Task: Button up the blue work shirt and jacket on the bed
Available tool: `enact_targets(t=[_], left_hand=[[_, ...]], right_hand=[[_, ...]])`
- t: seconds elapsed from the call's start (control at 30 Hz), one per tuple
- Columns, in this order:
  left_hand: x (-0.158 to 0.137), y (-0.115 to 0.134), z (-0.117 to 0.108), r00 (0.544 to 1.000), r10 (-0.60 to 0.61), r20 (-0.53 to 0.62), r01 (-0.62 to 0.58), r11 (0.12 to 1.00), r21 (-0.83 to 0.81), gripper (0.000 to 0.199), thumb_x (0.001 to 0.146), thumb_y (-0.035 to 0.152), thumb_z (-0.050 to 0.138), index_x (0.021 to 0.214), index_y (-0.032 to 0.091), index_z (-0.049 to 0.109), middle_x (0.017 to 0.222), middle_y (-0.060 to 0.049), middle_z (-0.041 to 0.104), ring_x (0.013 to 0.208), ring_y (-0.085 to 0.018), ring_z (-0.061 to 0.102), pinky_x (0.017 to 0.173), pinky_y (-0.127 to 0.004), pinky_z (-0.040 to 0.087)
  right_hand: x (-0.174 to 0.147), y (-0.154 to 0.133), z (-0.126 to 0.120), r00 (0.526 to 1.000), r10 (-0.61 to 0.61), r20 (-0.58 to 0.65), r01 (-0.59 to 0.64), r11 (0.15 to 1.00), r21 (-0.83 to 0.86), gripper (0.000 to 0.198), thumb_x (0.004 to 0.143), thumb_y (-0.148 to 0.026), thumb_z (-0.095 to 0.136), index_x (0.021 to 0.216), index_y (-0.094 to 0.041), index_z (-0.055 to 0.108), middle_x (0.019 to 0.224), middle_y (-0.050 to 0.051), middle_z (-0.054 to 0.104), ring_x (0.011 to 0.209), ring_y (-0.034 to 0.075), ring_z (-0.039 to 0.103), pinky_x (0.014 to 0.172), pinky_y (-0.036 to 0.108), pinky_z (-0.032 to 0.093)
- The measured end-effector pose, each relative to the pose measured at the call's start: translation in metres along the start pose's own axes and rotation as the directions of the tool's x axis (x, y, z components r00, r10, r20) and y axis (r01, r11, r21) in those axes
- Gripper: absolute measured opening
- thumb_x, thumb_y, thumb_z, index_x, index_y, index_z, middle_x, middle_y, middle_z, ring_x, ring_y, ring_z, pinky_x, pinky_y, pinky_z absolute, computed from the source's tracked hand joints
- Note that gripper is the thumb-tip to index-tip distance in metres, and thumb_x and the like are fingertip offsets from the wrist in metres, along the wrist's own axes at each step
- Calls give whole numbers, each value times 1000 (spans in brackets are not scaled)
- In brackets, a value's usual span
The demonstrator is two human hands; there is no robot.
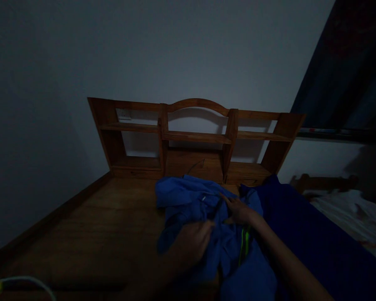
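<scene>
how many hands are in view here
2: the left hand, blurred, over the blue clothes; the right hand, a little farther forward, on their right side, thumb and fingers apart.

A dim bedroom in a home: a brown wooden shelf unit with an arched top rail (196, 137) mid-frame, a dark fabric curtain (347, 62) at upper right, crumpled white patterned bedding (352, 209) at lower right.

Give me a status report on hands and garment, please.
Right hand spread on blue garment. Left hand blurred, grip unclear. Garment rumpled. Dark-blue cloth alongside.
</scene>
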State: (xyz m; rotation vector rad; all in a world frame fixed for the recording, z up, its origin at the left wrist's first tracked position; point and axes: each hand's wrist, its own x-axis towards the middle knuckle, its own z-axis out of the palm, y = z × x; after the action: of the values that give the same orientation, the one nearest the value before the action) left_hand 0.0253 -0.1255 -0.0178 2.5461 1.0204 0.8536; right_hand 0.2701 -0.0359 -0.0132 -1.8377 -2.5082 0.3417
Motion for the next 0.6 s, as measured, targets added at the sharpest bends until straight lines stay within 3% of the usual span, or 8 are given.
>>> enact_targets(t=[0.1, 0.2, 0.27, 0.33, 0.37, 0.43, 0.53, 0.6], left_hand=[[-48, 18, 5, 970, 166, 177, -198, 963, 182, 30, 85, 20, 46, 115, 21, 50, 100, -6, 63, 92, -21, 58, 84, -35, 48], [-80, 18, 0, 983, 157, 96, -172, 970, 172, 39, 83, 19, 50, 122, 22, 47, 115, -6, 59, 107, -21, 54, 98, -38, 43], [-93, 11, -14, 993, 114, 5, -113, 984, 137, 47, 83, 22, 50, 129, 25, 42, 126, -6, 53, 119, -21, 47, 105, -39, 37], [-102, 2, -32, 996, 17, -86, -8, 995, 96, 57, 83, 28, 52, 137, 27, 32, 136, -7, 44, 124, -24, 42, 104, -42, 38], [-106, -1, -41, 989, -45, -137, 55, 996, 69, 63, 83, 32, 54, 140, 27, 27, 139, -9, 39, 125, -25, 41, 103, -44, 40], [-112, -4, -58, 962, -147, -232, 153, 988, 6, 77, 80, 37, 59, 143, 26, 17, 143, -11, 32, 128, -27, 38, 101, -45, 42], [-116, 1, -79, 920, -200, -336, 197, 979, -42, 93, 74, 42, 66, 145, 25, 9, 146, -13, 26, 132, -29, 31, 104, -47, 38], [-116, 5, -89, 906, -192, -376, 193, 981, -36, 97, 72, 43, 68, 145, 24, 8, 147, -12, 24, 134, -30, 27, 106, -48, 35]], right_hand=[[1, -15, 1, 996, -69, 62, 65, 996, 54, 109, 55, -32, 75, 145, -16, 17, 136, 21, 40, 122, 35, 42, 98, 44, 35], [5, -31, 0, 977, -209, 45, 192, 949, 250, 81, 61, -21, 63, 137, -19, 38, 123, 12, 56, 108, 27, 55, 91, 35, 43], [10, -44, -9, 972, -229, -46, 230, 903, 362, 65, 62, -15, 56, 126, -21, 52, 108, 7, 64, 96, 24, 60, 84, 34, 46], [16, -63, -32, 952, -185, -242, 276, 860, 428, 53, 61, -12, 52, 113, -21, 61, 98, 5, 67, 91, 24, 60, 83, 35, 47], [19, -75, -49, 916, -151, -371, 318, 837, 445, 49, 62, -12, 52, 108, -21, 64, 96, 4, 67, 91, 24, 60, 84, 35, 46], [26, -106, -94, 758, -68, -649, 451, 773, 446, 42, 65, -14, 51, 105, -20, 63, 99, 4, 66, 97, 23, 57, 89, 36, 44], [33, -169, -173, 383, 5, -924, 679, 677, 285, 34, 75, -23, 48, 108, -18, 58, 105, 6, 61, 100, 21, 54, 92, 38, 43], [34, -216, -218, 146, 7, -989, 749, 652, 115, 35, 82, -28, 42, 113, -18, 52, 112, 8, 55, 108, 22, 49, 97, 43, 39]])
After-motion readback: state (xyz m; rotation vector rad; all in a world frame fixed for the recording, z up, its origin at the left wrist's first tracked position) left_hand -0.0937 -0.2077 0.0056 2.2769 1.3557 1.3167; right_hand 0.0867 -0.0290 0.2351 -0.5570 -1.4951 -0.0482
